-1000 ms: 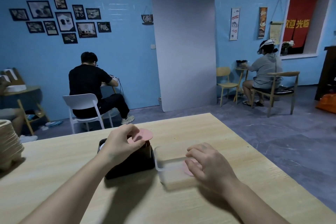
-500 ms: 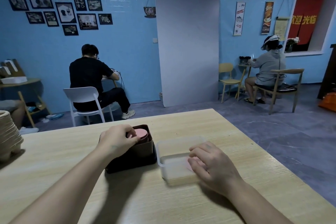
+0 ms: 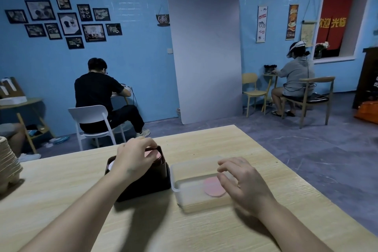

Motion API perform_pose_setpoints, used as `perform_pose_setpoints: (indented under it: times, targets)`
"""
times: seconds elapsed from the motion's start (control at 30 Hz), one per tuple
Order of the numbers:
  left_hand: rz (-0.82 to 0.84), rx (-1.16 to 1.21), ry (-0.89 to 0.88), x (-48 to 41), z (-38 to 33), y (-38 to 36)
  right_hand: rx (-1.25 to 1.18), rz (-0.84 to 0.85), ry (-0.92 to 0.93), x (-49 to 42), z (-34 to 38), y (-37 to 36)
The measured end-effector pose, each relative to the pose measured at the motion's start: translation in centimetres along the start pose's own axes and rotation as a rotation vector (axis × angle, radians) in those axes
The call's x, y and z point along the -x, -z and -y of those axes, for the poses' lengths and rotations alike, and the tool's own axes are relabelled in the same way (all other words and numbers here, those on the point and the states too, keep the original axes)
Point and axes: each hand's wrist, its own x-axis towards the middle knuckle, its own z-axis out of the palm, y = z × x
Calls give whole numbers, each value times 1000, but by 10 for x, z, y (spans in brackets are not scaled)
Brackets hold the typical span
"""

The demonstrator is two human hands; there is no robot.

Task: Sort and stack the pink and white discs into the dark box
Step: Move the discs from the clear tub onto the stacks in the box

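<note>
Two hands work beside the dark box [image 3: 143,182]; the left hand [image 3: 134,159] pinches a pink disc [image 3: 153,153] at its top; right of the box, the right hand [image 3: 242,180] hovers, fingers spread, over another pink disc [image 3: 212,186] in the clear tray [image 3: 184,172]; a careless release could tip the disc off its stack.

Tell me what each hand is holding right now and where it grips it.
The left hand pinches the near edge of a pink disc over the dark box. The right hand holds nothing, fingers spread.
</note>
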Motion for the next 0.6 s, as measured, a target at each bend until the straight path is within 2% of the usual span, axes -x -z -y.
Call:
perform_pose_setpoints:
  times: [0.13, 0.27, 0.5, 0.6]
  targets:
    - [146, 223, -159, -7, -35, -11, 35, 53, 7, -4, -9, 13]
    - [278, 314, -190, -12, -75, -33, 39, 50, 5, 4, -18, 18]
    - [643, 198, -228, -25, -90, -72, -48, 57, -30, 13, -21, 15]
    - [671, 141, -278, -26, -94, -83, -52, 53, -23, 15, -22, 15]
